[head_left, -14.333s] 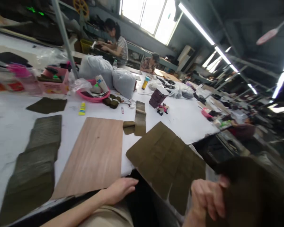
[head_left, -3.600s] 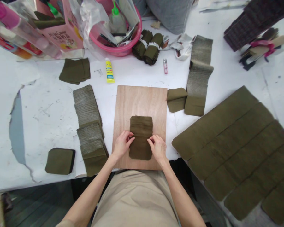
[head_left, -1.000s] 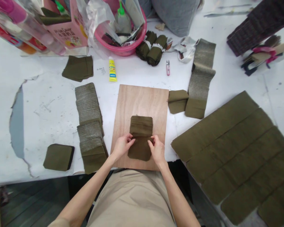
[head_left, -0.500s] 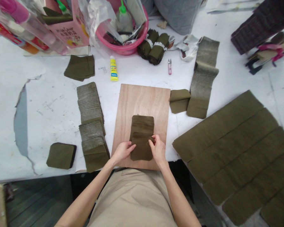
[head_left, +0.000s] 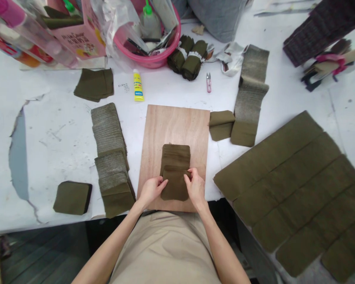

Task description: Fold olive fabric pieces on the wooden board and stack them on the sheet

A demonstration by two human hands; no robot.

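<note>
On a wooden board [head_left: 177,124] in front of me lies a stack of olive-green fabric pieces [head_left: 176,156], spread in steps toward its far end. The nearest fabric piece [head_left: 175,187] has rounded corners and lies over the others. My left hand [head_left: 150,190] pinches its left edge between thumb and fingers. Its right edge is pinched by my right hand [head_left: 196,189], level with the left one. The fingertips under the cloth are partly hidden.
Left of the board are a fanned row of fabric pieces [head_left: 109,130] and a neat fabric stack [head_left: 72,197]. Joined fabric panels [head_left: 284,177] cover the right. Behind stand a pink basket [head_left: 154,61], a yellow glue tube [head_left: 138,86], thread snips [head_left: 208,83] and rolled fabric bundles [head_left: 192,65].
The view has shifted slightly, so the table things sit a little further left. Both hands keep their pinch on the fabric piece, with hardly any movement.
</note>
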